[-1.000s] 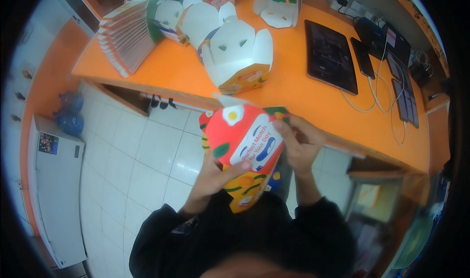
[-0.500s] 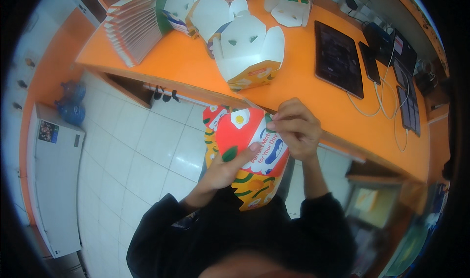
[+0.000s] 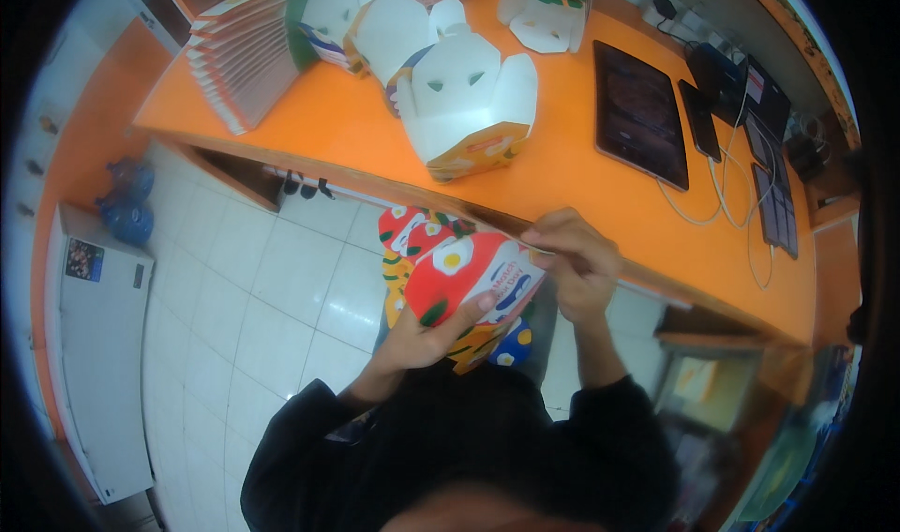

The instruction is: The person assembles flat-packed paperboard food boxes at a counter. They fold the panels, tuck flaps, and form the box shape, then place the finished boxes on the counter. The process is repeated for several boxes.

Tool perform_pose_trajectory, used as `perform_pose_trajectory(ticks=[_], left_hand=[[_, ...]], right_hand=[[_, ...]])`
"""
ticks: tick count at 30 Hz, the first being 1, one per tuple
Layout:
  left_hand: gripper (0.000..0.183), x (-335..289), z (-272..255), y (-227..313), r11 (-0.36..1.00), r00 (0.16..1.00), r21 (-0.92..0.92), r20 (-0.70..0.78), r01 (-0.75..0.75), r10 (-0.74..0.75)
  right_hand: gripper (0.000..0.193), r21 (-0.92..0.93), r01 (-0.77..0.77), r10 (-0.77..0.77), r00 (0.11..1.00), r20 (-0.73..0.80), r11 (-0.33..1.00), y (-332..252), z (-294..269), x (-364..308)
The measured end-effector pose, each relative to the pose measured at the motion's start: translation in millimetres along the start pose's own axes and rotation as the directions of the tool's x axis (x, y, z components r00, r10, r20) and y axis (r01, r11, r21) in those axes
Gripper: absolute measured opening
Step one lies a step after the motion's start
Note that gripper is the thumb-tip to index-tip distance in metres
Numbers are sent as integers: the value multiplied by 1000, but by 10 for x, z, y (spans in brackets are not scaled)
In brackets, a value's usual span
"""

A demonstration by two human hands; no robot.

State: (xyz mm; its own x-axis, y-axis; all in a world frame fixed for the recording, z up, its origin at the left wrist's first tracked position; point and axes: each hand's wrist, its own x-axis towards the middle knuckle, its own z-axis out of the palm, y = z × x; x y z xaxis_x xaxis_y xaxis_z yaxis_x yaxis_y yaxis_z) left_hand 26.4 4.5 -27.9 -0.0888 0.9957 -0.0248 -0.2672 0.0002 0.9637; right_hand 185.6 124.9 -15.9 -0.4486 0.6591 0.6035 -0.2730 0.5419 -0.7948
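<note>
Between my two hands, over my lap, is a food carton (image 3: 458,268) in red, white and yellow, with a fried-egg print. My left hand (image 3: 427,338) grips its lower left side, the thumb lying across the printed face. At the upper right edge, my right hand (image 3: 579,260) pinches a flap of the carton between thumb and fingers. Beneath it, more printed cardboard (image 3: 397,237) shows at my lap, partly covered by the held carton. An unfolded-top white carton (image 3: 469,91) with a yellow patterned base stands upright on the orange table (image 3: 366,143) ahead of me.
A fanned stack of flat cartons (image 3: 242,59) lies at the table's left, and nested cartons (image 3: 548,12) stand at the back. To the right are a tablet (image 3: 640,115), phones (image 3: 774,204) and white cables (image 3: 703,221). A white chest freezer (image 3: 105,344) stands at far left.
The held carton has tilted and bent, its printed face now more foreshortened. My right hand has shifted slightly down with the pinched edge. More printed cardboard, including a blue part, shows beneath.
</note>
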Motion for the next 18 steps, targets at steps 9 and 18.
perform_pose_trajectory(ticks=[9, 18], left_hand=[[66, -32, -363, -384, 926, 886, -65, 271, -372, 375], [83, -543, -143, 155, 897, 981, -439, -193, -53, -36]], right_hand=[[26, 289, -171, 153, 985, 85, 942, -221, 124, -179], [24, -146, 58, -6, 943, 333, 988, -381, 107, -149]])
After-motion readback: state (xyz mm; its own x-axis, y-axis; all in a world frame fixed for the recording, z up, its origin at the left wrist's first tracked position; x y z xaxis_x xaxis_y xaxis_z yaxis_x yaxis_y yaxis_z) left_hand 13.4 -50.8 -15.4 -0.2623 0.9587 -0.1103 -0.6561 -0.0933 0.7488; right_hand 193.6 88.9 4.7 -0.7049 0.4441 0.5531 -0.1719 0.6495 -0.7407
